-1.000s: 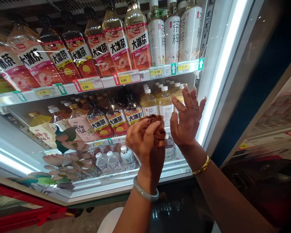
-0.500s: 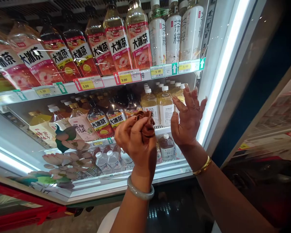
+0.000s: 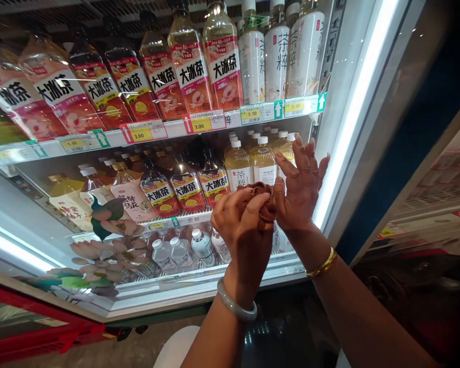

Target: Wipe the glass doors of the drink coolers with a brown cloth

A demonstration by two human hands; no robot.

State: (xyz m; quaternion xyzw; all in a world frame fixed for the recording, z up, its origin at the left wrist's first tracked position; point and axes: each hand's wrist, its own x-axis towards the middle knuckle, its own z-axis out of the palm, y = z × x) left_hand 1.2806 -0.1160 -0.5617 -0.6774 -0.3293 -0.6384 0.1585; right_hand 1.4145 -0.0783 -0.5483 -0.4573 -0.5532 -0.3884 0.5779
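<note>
A crumpled brown cloth (image 3: pixel 267 207) is bunched in my left hand (image 3: pixel 241 225), with the fingers closed round it. That hand is raised in front of the lit drinks fridge, and a pale bangle (image 3: pixel 235 304) circles its wrist. Close beside it on the right, my right hand (image 3: pixel 301 191) is open, its fingers spread and pointing up. It appears to rest against the glass, though contact is hard to tell. The right wrist wears a gold bracelet (image 3: pixel 322 263). Behind my hands stand white-capped tea bottles (image 3: pixel 238 163), partly hidden.
Large iced tea bottles (image 3: pixel 187 71) line the upper shelf above price tags (image 3: pixel 205 122). Small clear bottles (image 3: pixel 180 253) stand on the bottom shelf. Flower decals (image 3: pixel 103 253) mark the glass at lower left. A bright light strip (image 3: pixel 362 97) runs down the right side.
My left hand has moved right with the cloth and is now close beside my right hand. The right hand keeps nearly the same place and spread.
</note>
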